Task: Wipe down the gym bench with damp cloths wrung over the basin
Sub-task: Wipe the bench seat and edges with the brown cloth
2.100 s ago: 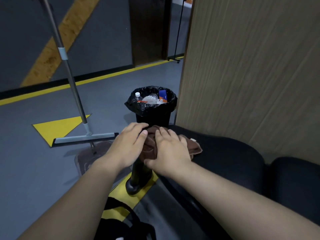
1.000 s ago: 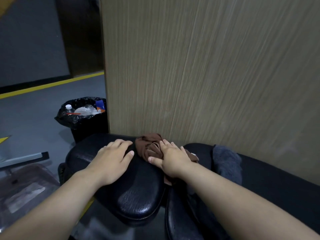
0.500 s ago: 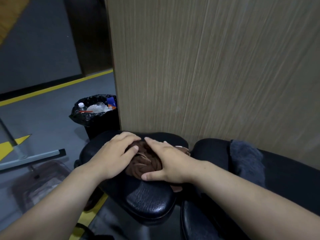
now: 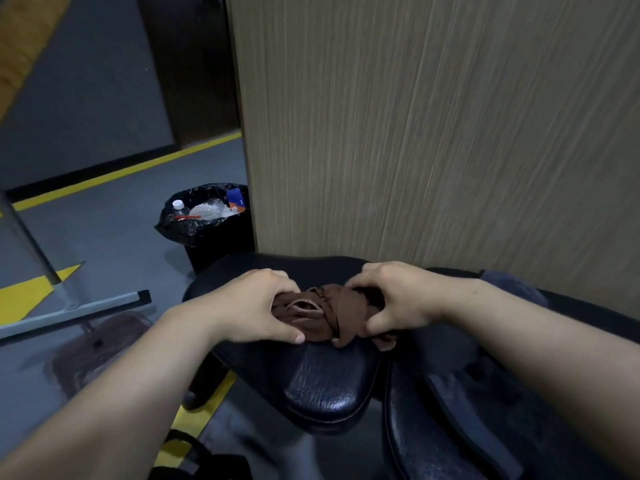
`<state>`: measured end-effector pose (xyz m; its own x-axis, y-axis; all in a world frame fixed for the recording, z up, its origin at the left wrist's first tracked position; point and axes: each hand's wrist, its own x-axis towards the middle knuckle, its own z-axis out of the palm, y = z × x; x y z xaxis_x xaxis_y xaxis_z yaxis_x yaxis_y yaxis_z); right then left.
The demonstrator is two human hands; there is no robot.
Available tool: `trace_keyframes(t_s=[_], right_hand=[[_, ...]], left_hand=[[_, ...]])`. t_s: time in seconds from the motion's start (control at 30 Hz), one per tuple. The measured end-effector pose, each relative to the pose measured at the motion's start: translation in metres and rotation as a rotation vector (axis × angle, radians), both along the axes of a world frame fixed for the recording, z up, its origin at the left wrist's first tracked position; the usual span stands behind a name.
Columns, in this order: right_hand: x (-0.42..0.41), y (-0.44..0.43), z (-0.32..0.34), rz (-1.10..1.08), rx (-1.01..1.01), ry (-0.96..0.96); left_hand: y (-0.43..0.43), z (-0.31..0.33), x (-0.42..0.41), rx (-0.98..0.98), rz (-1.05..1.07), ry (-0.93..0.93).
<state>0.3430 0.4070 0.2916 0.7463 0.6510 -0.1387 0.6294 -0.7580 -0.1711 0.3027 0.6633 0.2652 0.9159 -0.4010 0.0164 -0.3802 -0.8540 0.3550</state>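
Left hand (image 4: 252, 306) and right hand (image 4: 394, 299) grip 1 brown cloth (image 4: 325, 315) on bench pad (image 4: 325, 386).

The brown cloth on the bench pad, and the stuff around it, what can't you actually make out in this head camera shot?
- brown cloth: both ends, covered by the left hand and right hand; dampness unreadable.
- grey cloth: mostly behind the right forearm.
- bin: litter too small to identify, right rim behind the wood panel.
- floor tool: handle blurred, cut off at the left edge.
- basin: the translucent tub may be it; contents unclear.
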Motion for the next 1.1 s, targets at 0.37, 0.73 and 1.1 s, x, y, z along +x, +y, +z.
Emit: trace_keyframes(t_s=[0.37,0.73,1.1], right_hand=[[0.004,0.006,0.022,-0.123,-0.164,0.110],[-0.003,0.009,0.002,0.063,0.059,-0.015],[-0.015,-0.011,-0.015,0.010,0.242,-0.032]], left_hand=[[0.004,0.002,0.017,0.024,0.032,0.001],[-0.002,-0.001,0.016,0.021,-0.067,-0.036],[0.002,-0.018,0.010,-0.115,-0.086,-0.139]])
